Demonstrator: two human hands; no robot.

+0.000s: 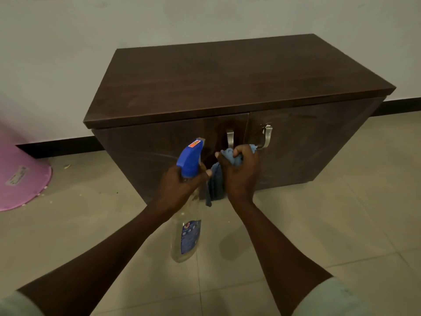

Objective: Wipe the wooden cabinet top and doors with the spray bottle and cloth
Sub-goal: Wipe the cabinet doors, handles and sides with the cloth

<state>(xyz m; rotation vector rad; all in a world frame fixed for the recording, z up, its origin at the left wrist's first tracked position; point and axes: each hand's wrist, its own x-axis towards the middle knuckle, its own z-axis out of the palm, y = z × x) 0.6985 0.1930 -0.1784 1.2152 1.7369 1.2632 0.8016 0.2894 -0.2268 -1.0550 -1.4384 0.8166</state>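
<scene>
A dark wooden cabinet (227, 80) stands against the wall, with two shut doors and two metal handles (230, 139). My left hand (180, 185) grips the neck of a clear spray bottle (186, 233) with a blue trigger head, its nozzle pointing at the left door. My right hand (239, 174) is bunched around a blue cloth (215, 183), which hangs down in front of the doors just below the handles. Both hands are held close together in front of the cabinet's middle.
A pink plastic object (22, 174) lies on the tiled floor (341, 213) at the far left. A pale wall with a black skirting strip runs behind the cabinet. Small bits of debris dot the floor left of the cabinet.
</scene>
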